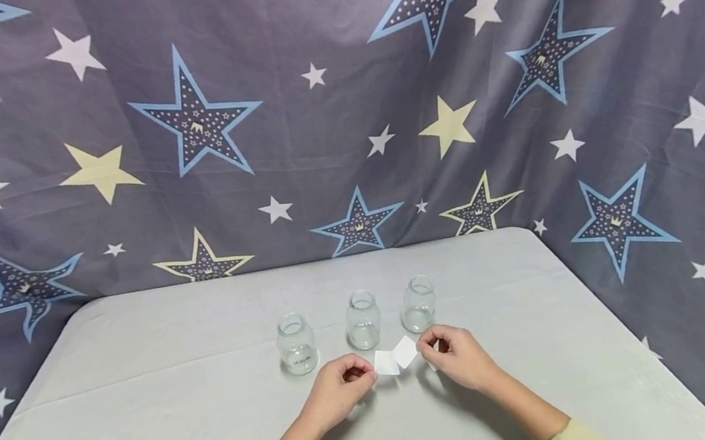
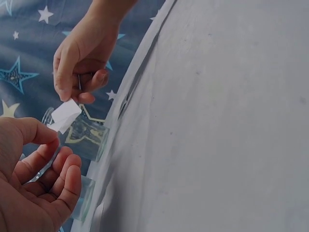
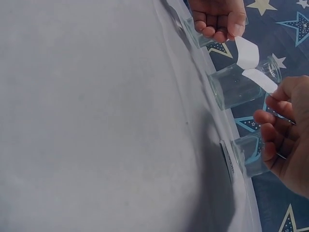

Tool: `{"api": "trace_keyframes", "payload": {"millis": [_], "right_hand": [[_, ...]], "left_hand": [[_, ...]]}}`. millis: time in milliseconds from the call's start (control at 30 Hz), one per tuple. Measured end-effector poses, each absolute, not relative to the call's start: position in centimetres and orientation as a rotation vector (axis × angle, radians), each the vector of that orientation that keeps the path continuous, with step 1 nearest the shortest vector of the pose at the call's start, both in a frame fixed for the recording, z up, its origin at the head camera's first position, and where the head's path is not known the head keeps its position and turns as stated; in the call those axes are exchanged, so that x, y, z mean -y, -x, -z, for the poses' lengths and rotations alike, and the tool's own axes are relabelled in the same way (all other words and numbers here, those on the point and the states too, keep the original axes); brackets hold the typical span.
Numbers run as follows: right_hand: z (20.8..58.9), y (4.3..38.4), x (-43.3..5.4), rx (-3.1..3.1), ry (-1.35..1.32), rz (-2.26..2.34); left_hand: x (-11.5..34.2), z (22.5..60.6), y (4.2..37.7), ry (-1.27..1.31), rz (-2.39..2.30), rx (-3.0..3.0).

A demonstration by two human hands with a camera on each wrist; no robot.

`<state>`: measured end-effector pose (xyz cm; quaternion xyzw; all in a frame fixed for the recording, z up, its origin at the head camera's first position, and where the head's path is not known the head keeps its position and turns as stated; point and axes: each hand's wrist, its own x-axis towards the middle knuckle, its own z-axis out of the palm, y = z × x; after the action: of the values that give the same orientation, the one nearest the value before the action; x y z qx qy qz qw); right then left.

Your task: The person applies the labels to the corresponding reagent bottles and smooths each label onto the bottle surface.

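Note:
Between finger and thumb my left hand (image 1: 342, 387) pinches the edge of a small white paper piece (image 1: 385, 363). A second white piece (image 1: 405, 352) is pinched at its outer edge by my right hand (image 1: 458, 357). The two pieces meet at their inner edges in a shallow V above the table, like a label and its backing. Just behind them stand a middle glass jar (image 1: 363, 321) and a right glass jar (image 1: 419, 306), both upright and without lids. A left glass jar (image 1: 296, 344) with small dark lettering low on its front stands beyond my left hand.
A pale cloth covers the table (image 1: 172, 426). A white slip with dark marks (image 3: 227, 162) lies near the right jar, partly behind my right hand in the head view. A grey star-patterned curtain (image 1: 316, 150) hangs along the table's back and right side.

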<state>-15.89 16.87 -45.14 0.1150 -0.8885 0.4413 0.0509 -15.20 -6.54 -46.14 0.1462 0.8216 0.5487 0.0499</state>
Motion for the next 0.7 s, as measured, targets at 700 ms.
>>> {"api": "trace_keyframes", "payload": {"millis": [700], "right_hand": [[45.34,16.09,-17.05,2.692,-0.277,-1.353]], "left_hand": [[6.03,46.42,15.17,-0.530,-1.593,-2.470]]}}
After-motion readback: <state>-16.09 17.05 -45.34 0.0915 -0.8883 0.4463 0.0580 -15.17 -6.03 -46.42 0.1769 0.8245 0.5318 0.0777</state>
